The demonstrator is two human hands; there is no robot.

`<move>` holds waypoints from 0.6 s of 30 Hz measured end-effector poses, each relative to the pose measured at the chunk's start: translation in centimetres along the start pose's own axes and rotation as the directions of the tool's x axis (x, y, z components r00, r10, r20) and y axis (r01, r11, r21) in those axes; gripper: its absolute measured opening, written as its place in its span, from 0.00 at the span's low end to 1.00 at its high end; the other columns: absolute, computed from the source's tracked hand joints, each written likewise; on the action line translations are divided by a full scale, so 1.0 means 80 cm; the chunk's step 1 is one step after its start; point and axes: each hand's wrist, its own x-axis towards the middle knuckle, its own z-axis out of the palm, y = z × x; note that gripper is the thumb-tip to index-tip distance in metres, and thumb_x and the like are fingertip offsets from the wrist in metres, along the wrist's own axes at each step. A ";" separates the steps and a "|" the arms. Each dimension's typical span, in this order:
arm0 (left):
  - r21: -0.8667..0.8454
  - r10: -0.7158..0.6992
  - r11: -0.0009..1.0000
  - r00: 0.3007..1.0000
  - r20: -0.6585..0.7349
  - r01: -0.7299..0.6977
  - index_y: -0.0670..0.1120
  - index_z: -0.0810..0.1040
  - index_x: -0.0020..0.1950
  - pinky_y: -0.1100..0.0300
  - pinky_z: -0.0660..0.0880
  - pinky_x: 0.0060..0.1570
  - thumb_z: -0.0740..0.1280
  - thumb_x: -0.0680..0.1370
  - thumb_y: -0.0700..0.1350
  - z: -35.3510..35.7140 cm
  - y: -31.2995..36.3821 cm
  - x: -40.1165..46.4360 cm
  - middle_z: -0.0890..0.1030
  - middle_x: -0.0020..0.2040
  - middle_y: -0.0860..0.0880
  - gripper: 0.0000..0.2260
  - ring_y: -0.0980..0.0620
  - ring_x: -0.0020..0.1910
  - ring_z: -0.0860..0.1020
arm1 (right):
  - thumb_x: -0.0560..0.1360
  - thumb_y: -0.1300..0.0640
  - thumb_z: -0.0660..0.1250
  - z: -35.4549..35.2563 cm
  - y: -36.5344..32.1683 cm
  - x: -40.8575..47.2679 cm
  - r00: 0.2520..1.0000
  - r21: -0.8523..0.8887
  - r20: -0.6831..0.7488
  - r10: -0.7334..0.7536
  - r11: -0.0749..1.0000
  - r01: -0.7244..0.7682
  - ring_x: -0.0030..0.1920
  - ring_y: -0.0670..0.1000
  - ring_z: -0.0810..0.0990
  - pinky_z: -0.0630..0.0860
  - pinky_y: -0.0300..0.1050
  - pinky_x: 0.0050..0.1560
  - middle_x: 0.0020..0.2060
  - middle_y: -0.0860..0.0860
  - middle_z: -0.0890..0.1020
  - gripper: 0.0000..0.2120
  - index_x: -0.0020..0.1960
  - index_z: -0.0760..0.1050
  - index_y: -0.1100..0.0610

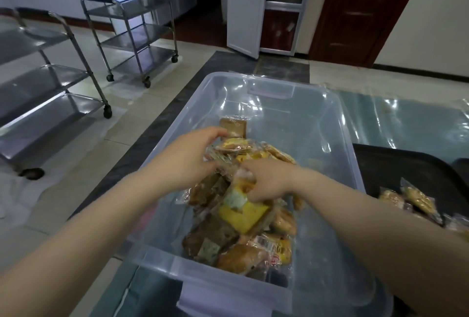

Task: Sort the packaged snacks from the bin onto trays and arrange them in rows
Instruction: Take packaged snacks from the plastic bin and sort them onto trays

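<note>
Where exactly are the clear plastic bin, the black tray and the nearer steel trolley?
clear plastic bin (274, 90), head view, far rim by the handle.
black tray (380, 164), head view, bare surface near its back left corner.
nearer steel trolley (50, 75), head view, middle shelf.

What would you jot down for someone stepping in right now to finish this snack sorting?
Left hand: in the clear bin, fingers curled round wrapped snacks at the top of the pile.
Right hand: also in the bin, gripping packets in the middle of the pile.
Where things are: most snacks lie heaped in the bin; a few packets lie on the black tray at the right.
Done: only those few reached the tray, not plainly in a row.
Left: lift out the handfuls, empty the bin, line the snacks up in rows.
</note>
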 end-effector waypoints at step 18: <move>0.534 -0.394 0.833 0.830 0.394 0.142 0.52 0.40 0.77 0.55 0.69 0.36 0.68 0.73 0.39 0.095 -0.049 0.060 0.77 0.54 0.41 0.44 0.46 0.37 0.71 | 0.68 0.53 0.64 -0.025 0.056 -0.010 0.795 0.218 -0.378 0.474 0.880 -0.421 0.37 0.50 0.73 0.67 0.42 0.31 0.38 0.49 0.74 0.09 0.46 0.68 0.52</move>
